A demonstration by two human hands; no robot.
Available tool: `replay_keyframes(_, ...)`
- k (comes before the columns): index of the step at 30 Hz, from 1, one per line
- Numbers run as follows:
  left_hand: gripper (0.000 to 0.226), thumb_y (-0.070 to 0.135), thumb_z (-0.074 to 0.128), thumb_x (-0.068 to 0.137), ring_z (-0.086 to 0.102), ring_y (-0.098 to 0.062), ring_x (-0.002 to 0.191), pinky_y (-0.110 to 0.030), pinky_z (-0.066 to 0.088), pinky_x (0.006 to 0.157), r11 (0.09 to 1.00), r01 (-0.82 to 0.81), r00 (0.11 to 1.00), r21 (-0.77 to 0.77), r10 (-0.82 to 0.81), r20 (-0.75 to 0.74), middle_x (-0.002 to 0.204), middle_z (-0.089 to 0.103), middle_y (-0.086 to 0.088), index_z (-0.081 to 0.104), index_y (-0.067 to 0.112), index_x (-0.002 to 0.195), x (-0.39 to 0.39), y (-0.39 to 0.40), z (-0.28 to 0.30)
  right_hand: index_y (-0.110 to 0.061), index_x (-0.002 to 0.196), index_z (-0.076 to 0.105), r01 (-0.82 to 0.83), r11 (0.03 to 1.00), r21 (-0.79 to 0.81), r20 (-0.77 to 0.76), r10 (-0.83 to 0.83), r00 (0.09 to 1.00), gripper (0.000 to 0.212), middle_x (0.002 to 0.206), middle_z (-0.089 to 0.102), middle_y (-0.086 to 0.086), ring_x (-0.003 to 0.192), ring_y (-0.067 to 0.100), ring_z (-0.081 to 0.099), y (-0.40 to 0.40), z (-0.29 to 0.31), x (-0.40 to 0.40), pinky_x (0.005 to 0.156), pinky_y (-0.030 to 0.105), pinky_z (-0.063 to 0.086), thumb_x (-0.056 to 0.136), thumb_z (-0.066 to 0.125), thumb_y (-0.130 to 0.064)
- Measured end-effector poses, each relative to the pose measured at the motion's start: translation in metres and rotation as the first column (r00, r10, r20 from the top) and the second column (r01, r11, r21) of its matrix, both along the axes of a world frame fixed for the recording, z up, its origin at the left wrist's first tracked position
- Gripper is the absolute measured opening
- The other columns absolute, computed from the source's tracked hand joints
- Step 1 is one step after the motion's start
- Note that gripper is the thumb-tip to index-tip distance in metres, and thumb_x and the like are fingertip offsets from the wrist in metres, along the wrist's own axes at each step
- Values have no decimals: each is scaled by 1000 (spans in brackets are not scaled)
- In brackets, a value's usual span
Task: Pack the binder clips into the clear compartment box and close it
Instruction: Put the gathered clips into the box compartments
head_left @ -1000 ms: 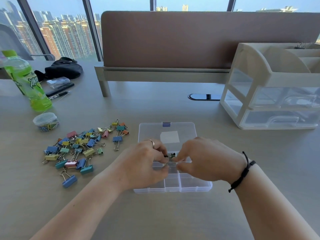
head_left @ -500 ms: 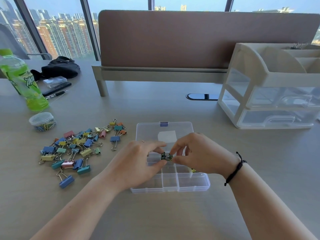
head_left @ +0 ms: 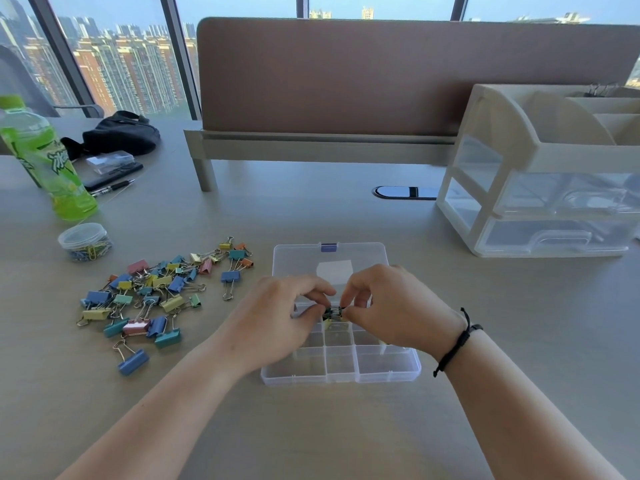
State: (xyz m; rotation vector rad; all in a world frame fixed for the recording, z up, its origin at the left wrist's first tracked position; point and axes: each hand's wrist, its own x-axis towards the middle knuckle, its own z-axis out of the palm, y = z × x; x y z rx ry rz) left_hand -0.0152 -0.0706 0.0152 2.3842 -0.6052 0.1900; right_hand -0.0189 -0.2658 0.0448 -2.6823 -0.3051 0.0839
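Note:
The clear compartment box [head_left: 388,370] lies open on the desk in front of me, its lid [head_left: 294,261] flat behind it with a blue latch. My left hand [head_left: 273,323] and my right hand [head_left: 394,310] meet over the box's middle compartments. Both pinch a small dark binder clip [head_left: 333,311] between fingertips, one from each side. A yellow clip [head_left: 328,323] shows in a compartment just below it. A pile of several coloured binder clips [head_left: 156,296] lies on the desk to the left of the box.
A small round tub of paper clips [head_left: 85,241] and a green bottle [head_left: 48,161] stand at the far left. A black pouch [head_left: 119,135] and a pen lie behind them. A white drawer organiser [head_left: 547,174] stands at the right, a brown desk divider [head_left: 381,77] behind.
My hands have stayed over the box with the small clip between them. My left fingers have uncurled a little and the camera view has shifted slightly.

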Motion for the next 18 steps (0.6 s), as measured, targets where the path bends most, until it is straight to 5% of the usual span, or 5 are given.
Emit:
replay_keyframes(2, 26, 19, 72, 87, 61, -6, 69, -6, 42, 63, 999, -25, 1000, -24, 25, -10, 90, 71, 31, 71, 37, 106, 2, -2, -1, -34, 91, 71, 4, 1000, 8, -6, -4, 1000, 10, 80, 66, -16, 82, 5, 61, 0, 1, 0, 77, 33, 56, 85, 63, -35)
replay_keyframes(9, 20, 16, 77, 83, 54, 21, 61, 0, 37, 61, 996, -35, 999, -87, 32, -34, 86, 74, 16, 76, 26, 101, 0, -8, 5, -34, 96, 68, -12, 1000, 11, -6, 12, 1000, 13, 77, 65, -14, 80, 4, 59, 1, 1, -3, 75, 32, 56, 86, 61, -33)
replay_keyframes(18, 21, 20, 80, 80, 64, 6, 85, -6, 45, 71, 998, -52, 995, -29, 50, -84, 80, 72, 19, 74, 28, 99, 6, -11, 10, -34, 94, 71, -19, 999, 26, -18, 19, 1000, 12, 77, 68, -15, 78, 3, 62, 0, 1, -1, 76, 32, 56, 83, 65, -36)
